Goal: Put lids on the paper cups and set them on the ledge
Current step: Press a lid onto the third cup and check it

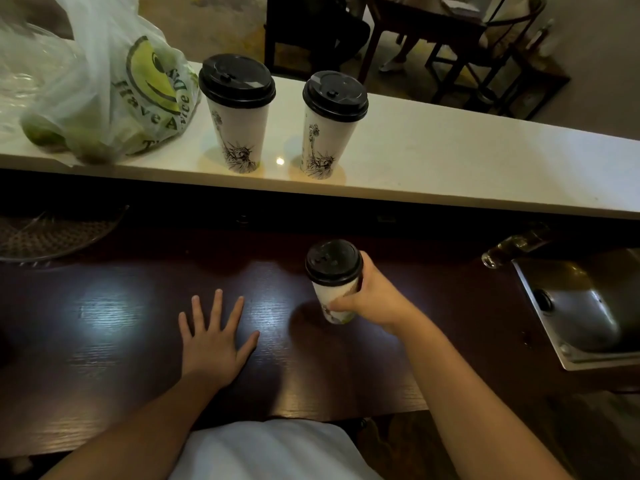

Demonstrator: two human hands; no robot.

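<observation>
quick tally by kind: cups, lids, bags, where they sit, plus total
Paper cups: 3. Two on the white ledge, left cup and right cup; third cup in the right hand over the dark counter.
Black lids: 3, one on each cup.
Plastic bags: 1, the bag at the ledge's left end.
Total: 7.

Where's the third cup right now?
In the head view the third cup, lidded, is low on the dark counter, held by the right hand, below the ledge and left of the sink.
</observation>
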